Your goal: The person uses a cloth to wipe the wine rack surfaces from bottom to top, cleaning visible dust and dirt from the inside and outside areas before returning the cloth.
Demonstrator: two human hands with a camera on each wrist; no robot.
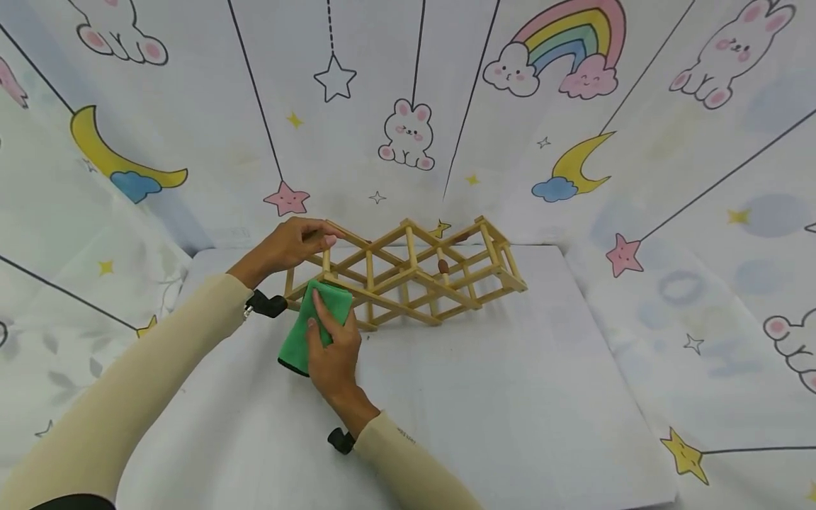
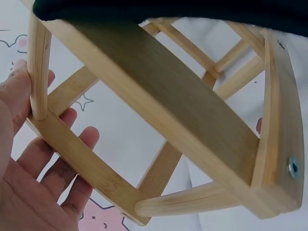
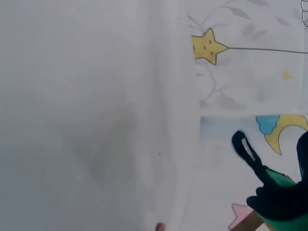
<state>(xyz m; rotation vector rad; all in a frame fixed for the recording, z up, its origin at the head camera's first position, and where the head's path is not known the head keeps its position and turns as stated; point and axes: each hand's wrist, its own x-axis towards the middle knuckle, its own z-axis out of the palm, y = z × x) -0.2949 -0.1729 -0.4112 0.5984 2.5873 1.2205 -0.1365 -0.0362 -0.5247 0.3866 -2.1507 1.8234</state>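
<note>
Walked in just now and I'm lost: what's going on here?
A person's left hand grips a wooden lattice rack near its left end. The right hand holds a green cloth up to the rack's near left part, as if wiping it. The rack is opened out at the far side of the white tabletop.

The lattice rack [image 1: 416,272] is smooth, low-sheen wood with visible grain. The round dowel [image 2: 39,72] between the left hand's [image 1: 292,244] thumb and index finger is smooth wood. The screw head [image 2: 293,168], across from these fingers, is glossy metal. The hemmed cloth [image 1: 296,341] beneath the right hand's [image 1: 334,354] fingers is matt fabric.
</note>
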